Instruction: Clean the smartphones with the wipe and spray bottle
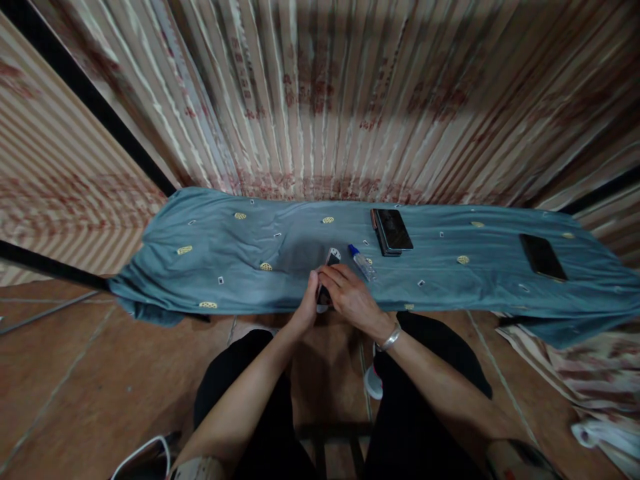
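Note:
Both my hands meet at the front edge of a low table draped in a blue-grey cloth (210, 260). Together they grip a small dark phone (331, 261) with a light rim. My left hand (306, 308) holds its near left side. My right hand (350, 293), with a metal bracelet on the wrist, lies over its right side. A small clear bottle with a blue cap (361, 262) lies on the cloth just right of my hands.
A stack of two dark phones (393, 231) rests behind the bottle, and another dark phone (543, 257) lies at the far right. A striped curtain hangs behind. My knees in dark trousers sit below the table, over a tiled floor.

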A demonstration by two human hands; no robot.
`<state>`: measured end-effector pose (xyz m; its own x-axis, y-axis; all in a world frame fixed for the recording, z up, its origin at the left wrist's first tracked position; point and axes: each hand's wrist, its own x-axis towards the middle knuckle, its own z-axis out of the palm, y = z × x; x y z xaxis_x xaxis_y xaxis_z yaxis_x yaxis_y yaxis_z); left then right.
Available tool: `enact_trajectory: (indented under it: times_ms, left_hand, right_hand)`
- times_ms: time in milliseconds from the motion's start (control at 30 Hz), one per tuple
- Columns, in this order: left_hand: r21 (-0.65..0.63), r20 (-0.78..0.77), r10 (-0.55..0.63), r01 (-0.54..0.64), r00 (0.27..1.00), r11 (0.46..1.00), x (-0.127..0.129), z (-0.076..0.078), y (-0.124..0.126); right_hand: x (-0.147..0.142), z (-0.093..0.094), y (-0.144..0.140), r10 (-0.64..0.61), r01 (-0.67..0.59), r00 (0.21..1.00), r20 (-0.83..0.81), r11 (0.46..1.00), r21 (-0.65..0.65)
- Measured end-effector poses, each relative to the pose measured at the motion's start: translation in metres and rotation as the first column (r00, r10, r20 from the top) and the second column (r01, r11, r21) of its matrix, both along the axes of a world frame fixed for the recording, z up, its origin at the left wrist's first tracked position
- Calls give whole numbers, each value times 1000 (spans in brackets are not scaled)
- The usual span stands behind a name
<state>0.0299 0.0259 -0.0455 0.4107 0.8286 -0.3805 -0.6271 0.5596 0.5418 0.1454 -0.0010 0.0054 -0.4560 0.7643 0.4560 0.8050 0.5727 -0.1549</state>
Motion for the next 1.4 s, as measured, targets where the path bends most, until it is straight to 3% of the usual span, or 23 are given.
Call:
enact_trajectory:
  times_ms: [100, 233, 333, 600, 800, 1200, 1400]
  left_hand:
    - [14, -22, 56, -56, 998, 998, -1, 14, -1]
    - [-62, 16, -59, 60, 998, 996, -7, 31, -2]
    - [-79, 35, -72, 74, 997, 994, -11, 38, 2]
    - [-77, -97, -24, 17, 995, 997, -14, 32, 14]
    - [-105, -81, -8, -1, 997, 995, -13, 28, 15]
    - [-93, -5, -4, 4, 1000, 996, -16, 48, 13]
    - [-54, 48, 33, -31, 998, 998, -24, 48, 19]
  right_hand:
    - [-3, -1, -6, 26, -27, 999, -24, 1000, -9]
    - [-5, -2, -13, 67, -67, 997, -46, 998, -14]
    - [-8, -2, -17, 97, -97, 994, -51, 995, -7]
    - [-12, -10, -27, 174, -174, 984, -28, 984, -28]
    - [-10, -12, -28, 168, -167, 986, 10, 986, -12]
    - [-3, -18, -27, 150, -150, 989, -4, 988, 41]
    - [8, -21, -25, 107, -106, 994, -5, 993, 51]
